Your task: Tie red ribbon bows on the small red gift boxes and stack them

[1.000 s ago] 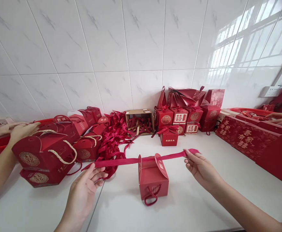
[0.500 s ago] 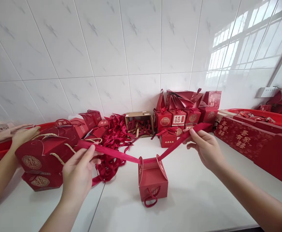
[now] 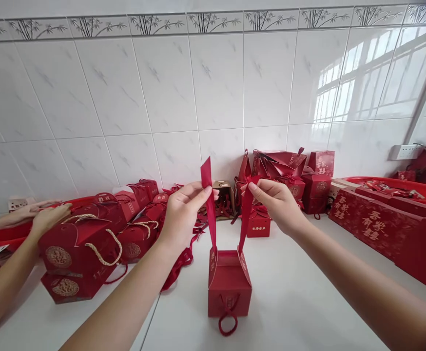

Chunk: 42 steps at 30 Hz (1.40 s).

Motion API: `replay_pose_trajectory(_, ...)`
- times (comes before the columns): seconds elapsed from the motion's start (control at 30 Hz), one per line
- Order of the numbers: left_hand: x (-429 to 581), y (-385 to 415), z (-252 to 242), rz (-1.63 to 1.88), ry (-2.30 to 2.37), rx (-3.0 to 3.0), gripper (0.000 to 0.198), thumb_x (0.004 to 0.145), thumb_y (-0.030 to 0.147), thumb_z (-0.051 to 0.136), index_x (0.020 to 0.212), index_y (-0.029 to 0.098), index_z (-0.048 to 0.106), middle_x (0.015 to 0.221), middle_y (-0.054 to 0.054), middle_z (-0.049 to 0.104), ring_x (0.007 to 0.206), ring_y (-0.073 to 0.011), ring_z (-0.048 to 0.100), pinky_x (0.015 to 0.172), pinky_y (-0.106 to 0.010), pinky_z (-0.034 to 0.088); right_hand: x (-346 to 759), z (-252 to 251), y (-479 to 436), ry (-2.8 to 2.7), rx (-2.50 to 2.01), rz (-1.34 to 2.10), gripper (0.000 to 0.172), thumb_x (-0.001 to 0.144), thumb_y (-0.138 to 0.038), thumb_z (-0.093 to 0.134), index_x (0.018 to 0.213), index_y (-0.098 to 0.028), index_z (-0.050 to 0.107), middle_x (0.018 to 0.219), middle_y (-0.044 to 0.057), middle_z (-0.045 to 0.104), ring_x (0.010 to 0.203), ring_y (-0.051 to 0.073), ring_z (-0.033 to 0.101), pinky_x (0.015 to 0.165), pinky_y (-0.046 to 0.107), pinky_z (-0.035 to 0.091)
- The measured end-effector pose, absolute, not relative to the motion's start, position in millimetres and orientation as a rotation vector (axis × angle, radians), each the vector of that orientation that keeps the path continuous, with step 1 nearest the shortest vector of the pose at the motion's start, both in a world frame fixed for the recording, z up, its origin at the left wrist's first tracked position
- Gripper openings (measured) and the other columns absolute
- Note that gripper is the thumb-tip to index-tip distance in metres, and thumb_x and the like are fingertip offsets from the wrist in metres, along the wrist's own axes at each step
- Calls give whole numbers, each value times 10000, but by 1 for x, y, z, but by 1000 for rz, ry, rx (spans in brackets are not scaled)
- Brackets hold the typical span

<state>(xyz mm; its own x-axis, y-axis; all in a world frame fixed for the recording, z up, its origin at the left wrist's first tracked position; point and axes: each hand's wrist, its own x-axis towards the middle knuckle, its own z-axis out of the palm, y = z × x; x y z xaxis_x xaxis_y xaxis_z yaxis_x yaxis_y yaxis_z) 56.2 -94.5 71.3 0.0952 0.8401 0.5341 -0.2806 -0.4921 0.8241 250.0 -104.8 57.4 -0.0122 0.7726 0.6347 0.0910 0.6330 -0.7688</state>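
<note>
My left fingers (image 3: 204,190) pinch the ribbon (image 3: 212,224) at the box's (image 3: 230,282) eleven o'clock; my right fingers (image 3: 256,190) pinch its other side at one. The box stands upright on the table (image 3: 293,292), ribbon rising from its top, cord (image 3: 228,334) looping at six. Stacked boxes (image 3: 85,246) sit toward ten.

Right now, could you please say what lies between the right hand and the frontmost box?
In the head view, red ribbon stretches from right hand to box.

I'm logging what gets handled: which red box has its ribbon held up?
The small box at front centre: its ribbon runs up to the left hand and right hand. The other boxes stand farther back or to the sides.
</note>
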Motion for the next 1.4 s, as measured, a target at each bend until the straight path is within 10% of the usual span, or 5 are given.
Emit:
replay_pose_trajectory(0.97, 64, -103, 59, 1479, 531, 1451, 126, 843, 276, 628, 920, 178, 618, 787, -4, 674, 790, -139, 637, 809, -292, 498, 240, 68, -114, -1374, -601, 1002, 283, 817, -433, 638, 778, -153, 624, 730, 24, 652, 654, 131, 642, 687, 281, 535)
replay_pose_trajectory(1.4, 74, -114, 58, 1202, 643, 1672, 203, 855, 249, 609, 879, 203, 413, 593, 59, 618, 578, -93, 580, 652, -226, 447, 236, 52, -121, -1502, -638, 951, 162, 799, -232, 586, 831, -132, 709, 603, -14, 557, 527, 63, 418, 473, 206, 306)
